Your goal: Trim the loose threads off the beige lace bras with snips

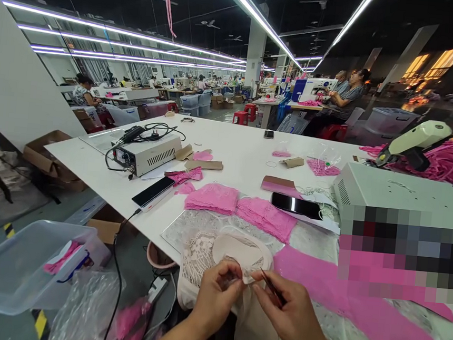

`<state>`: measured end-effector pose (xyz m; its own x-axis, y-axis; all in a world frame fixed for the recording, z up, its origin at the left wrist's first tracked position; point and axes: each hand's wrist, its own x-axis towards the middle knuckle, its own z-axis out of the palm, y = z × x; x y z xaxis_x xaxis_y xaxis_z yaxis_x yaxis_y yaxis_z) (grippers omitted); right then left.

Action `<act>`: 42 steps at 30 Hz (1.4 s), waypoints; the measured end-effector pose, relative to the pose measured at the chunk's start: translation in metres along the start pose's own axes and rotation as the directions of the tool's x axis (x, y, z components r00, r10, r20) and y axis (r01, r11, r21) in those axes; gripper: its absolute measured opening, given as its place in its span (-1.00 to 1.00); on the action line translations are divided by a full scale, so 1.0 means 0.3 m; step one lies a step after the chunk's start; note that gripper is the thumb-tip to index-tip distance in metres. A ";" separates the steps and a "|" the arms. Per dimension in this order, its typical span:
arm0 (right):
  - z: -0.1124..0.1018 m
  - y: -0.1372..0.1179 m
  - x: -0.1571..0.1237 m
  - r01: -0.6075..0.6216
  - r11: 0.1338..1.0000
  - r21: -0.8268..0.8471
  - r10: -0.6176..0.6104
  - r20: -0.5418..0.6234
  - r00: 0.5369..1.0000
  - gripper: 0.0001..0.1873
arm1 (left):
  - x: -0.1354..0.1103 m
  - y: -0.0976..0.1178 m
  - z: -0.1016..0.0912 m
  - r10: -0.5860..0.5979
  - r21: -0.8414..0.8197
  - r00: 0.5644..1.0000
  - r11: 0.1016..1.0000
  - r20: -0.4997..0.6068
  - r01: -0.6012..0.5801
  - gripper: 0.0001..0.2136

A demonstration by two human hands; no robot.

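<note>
A beige garment point(239, 245) with a lace panel point(198, 252) lies at the near table edge, part of it hanging over. My left hand point(220, 286) pinches the garment's fabric between thumb and fingers. Close beside it, my right hand point(286, 307) is closed around a slim dark pointed tool point(273, 289) that looks like tweezers. Its tip points toward the cloth near my left fingertips. Just beyond the garment are two stacks of pink lace pieces point(212, 198). A long pink fabric strip point(343, 286) spreads to the right of my right hand.
A black phone point(297, 206) rests behind the pink stacks. Left on the table point(237, 139) stand a grey control box point(148, 154) with cables and a flat black-screened device point(153, 192). A larger pale machine point(399, 190) occupies the right. A clear bin point(31, 269) sits lower left.
</note>
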<state>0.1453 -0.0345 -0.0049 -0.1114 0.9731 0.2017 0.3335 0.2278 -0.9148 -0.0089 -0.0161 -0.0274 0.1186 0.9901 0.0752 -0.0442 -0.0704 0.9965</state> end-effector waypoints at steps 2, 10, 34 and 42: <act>0.010 0.020 -0.004 0.132 0.983 -0.128 -0.132 0.003 0.991 -0.86 | -0.002 -0.002 -0.001 0.023 0.041 1.000 0.999 -0.008 -0.022 -0.95; 0.021 -0.006 0.029 0.105 0.987 -0.120 -0.102 0.033 0.994 -0.82 | -0.009 -0.002 -0.001 0.151 0.268 0.988 0.951 0.025 -0.152 -0.88; 0.027 0.008 0.057 0.244 0.946 -0.213 -0.256 -0.030 0.966 -0.88 | 0.016 0.009 -0.004 -0.083 -0.261 0.996 0.962 -0.024 0.074 -0.74; -0.016 -0.004 0.100 0.235 0.945 -0.229 -0.220 0.091 0.971 -0.79 | 0.022 0.038 -0.029 -0.053 -0.168 0.994 0.985 -0.094 0.036 -0.80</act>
<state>0.1460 -0.0053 0.0039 -0.2664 0.8920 0.3653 0.5029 0.4519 -0.7368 -0.0173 -0.0093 -0.0157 0.0268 0.9995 0.0191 -0.2063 -0.0132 0.9784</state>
